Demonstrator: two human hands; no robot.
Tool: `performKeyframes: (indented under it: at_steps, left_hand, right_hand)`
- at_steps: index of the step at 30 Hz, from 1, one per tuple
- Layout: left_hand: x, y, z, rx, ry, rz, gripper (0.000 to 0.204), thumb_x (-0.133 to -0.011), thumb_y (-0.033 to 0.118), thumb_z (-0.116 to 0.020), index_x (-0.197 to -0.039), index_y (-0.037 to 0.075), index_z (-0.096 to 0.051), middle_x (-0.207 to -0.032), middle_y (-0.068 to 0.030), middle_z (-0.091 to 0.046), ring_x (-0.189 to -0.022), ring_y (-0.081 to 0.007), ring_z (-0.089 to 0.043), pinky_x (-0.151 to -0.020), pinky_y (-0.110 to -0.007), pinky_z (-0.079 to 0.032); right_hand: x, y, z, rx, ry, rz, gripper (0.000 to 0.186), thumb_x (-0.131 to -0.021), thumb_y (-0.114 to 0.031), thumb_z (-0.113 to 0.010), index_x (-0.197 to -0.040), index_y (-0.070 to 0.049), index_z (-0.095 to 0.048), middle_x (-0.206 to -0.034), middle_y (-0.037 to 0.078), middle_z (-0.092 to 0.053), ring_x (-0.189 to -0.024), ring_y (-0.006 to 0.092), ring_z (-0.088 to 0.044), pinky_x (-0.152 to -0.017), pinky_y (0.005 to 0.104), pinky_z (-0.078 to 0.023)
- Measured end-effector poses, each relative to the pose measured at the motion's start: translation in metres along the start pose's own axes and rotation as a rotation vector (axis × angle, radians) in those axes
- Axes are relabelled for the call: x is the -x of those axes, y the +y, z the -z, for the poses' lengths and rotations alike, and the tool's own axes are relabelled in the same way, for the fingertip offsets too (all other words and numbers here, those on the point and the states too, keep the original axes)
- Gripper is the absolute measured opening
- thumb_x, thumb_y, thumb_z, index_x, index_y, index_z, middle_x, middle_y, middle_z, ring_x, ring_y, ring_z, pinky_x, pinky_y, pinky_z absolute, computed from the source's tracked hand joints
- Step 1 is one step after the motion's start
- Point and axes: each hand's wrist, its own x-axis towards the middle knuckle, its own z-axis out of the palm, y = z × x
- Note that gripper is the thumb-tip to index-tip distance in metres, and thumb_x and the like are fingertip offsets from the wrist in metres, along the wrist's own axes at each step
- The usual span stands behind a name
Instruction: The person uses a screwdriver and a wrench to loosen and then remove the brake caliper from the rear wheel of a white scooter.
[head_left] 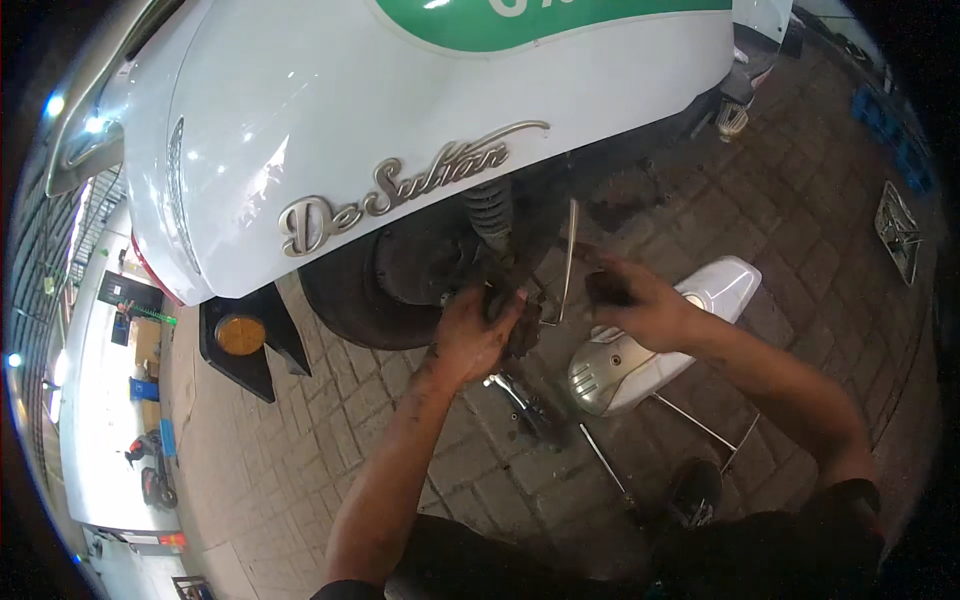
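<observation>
My left hand [474,335] is closed around a dark, greasy part below the shock absorber [489,210], beside the scooter's rear wheel [345,300]. What exactly it grips is hidden by the fingers and shadow. To its right, my right hand [645,305] hovers with index finger and thumb apart, the other fingers curled in shadow. I make out nothing held in it. Between both hands a slim bent metal rod [571,245] stands nearly upright. Above them spreads the white scooter body panel [400,110] with raised metal lettering.
A white and grey scooter cover [665,340] lies on the brick paving under my right forearm. Near it are a long metal rod [605,462], a T-handled wrench [700,424] and a chrome tool [510,388]. A metal tray [899,233] sits at the far right.
</observation>
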Motion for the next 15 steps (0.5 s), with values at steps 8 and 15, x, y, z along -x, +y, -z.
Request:
performKeyframes:
  at_steps: [8,15]
  left_hand:
    - [-0.003,-0.015,-0.013,-0.132,0.098,-0.043,0.069,-0.091,0.057,-0.053,-0.122,-0.005,-0.053,-0.116,-0.029,-0.058,-0.111,-0.0452,-0.055,-0.096,-0.048,-0.043]
    - [0.0,-0.006,-0.012,-0.061,0.207,-0.107,0.063,-0.09,0.055,-0.055,-0.11,-0.005,-0.059,-0.106,-0.0275,-0.063,-0.104,-0.0449,-0.058,-0.089,-0.048,-0.045]
  right_hand:
    - [-0.003,0.018,-0.006,-0.041,-0.051,0.008,0.043,-0.081,-0.018,-0.071,-0.116,0.004,-0.058,-0.112,0.019,-0.066,-0.102,0.0258,-0.063,-0.092,0.0377,-0.049]
    - [-0.001,0.01,-0.015,0.535,-0.27,-0.218,0.061,-0.079,-0.019,-0.074,-0.13,0.003,-0.051,-0.112,0.02,-0.066,-0.105,0.028,-0.062,-0.094,0.0391,-0.048]
